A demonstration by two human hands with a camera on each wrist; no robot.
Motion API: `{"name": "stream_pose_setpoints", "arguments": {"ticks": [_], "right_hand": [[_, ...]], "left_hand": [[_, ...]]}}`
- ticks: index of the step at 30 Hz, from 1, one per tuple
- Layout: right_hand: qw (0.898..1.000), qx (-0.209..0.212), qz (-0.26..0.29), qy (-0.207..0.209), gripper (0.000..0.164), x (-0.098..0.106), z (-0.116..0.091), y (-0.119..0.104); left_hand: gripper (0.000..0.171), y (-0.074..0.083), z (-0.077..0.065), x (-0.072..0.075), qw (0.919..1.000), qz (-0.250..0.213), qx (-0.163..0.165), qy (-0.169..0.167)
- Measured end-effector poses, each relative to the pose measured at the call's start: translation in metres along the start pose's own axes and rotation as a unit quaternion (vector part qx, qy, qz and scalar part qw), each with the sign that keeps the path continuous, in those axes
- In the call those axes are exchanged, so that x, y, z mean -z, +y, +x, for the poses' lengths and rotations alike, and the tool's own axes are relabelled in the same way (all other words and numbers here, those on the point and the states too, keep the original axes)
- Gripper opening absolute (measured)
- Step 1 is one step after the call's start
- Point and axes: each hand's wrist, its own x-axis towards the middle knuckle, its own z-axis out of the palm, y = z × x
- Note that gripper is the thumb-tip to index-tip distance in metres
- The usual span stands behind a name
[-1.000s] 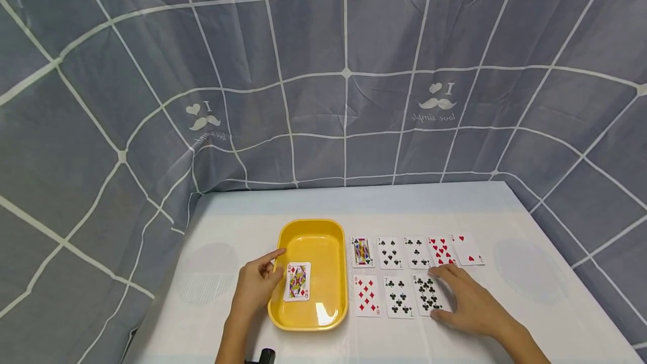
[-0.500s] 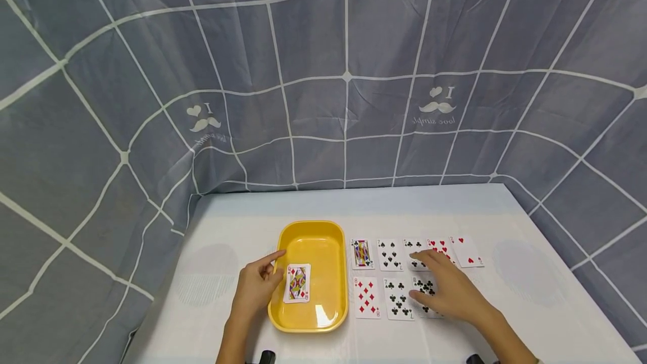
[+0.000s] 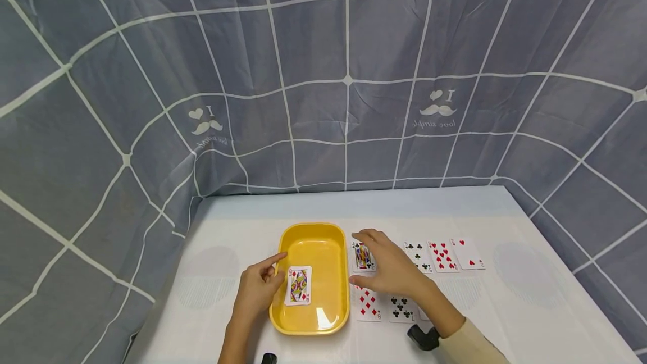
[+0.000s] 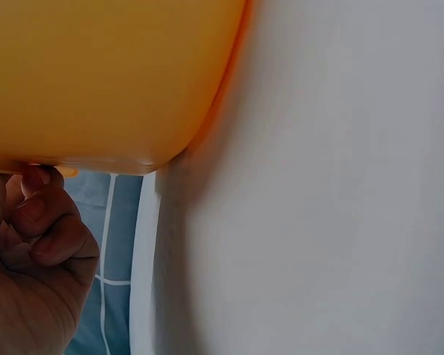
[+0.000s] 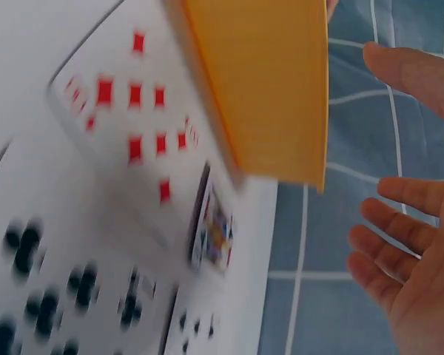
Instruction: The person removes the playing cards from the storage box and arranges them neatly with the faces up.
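Observation:
My left hand (image 3: 258, 290) pinches the left rim of a yellow plastic tray (image 3: 331, 280); in the left wrist view its fingers curl beneath that rim. A small stack of playing cards topped by a queen of diamonds (image 3: 298, 285) lies inside the tray. Over the cards just right of the tray, my right hand (image 3: 391, 267) hovers with fingers and thumb spread, nothing between them. It is nearest the jack card (image 3: 363, 258) and the eight of diamonds (image 3: 368, 306). My right hand and wrist hide one upper-row card and most of the ten of clubs.
Further along the upper row lie a five of clubs (image 3: 418, 255), a nine of hearts (image 3: 443, 257) and a two of hearts (image 3: 468, 254). A seven of clubs (image 3: 402, 310) lies below. The white table (image 3: 525, 319) backs onto a grey checked curtain (image 3: 313, 111).
My right hand has moved left from the ten of clubs, across the cards, to beside the tray, uncovering the right-hand cards of the upper row. My left hand has stayed at the tray's rim.

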Motion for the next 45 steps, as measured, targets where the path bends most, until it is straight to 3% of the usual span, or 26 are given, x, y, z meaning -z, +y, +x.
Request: {"name": "stream_pose_setpoints", "arguments": {"ticks": [11, 17, 23, 27, 33, 45], "right_hand": [[0.991, 0.053, 0.017, -0.120, 0.109, -0.044, 0.038, -0.047], [0.982, 0.069, -0.063, -0.164, 0.122, -0.062, 0.048, -0.061], [0.966, 0.044, -0.142, -0.210, 0.124, -0.073, 0.058, -0.067], [0.959, 0.052, -0.182, -0.209, 0.112, -0.078, 0.059, -0.069], [0.961, 0.070, -0.189, -0.191, 0.088, -0.080, 0.059, -0.071], [0.961, 0.077, -0.189, -0.185, 0.082, -0.075, 0.057, -0.070]], "left_hand": [[0.039, -0.002, 0.000, 0.000, 0.9999, 0.001, -0.010, -0.006], [0.039, -0.002, 0.000, -0.001, 0.9999, -0.006, -0.014, -0.008], [0.038, -0.001, 0.000, -0.001, 0.9997, -0.017, -0.016, -0.009], [0.038, -0.001, -0.001, -0.001, 0.9996, -0.023, -0.013, -0.011], [0.039, -0.002, 0.000, 0.000, 0.9998, -0.018, -0.007, -0.007], [0.040, -0.001, 0.001, 0.000, 0.9998, -0.016, -0.008, -0.009]]}}
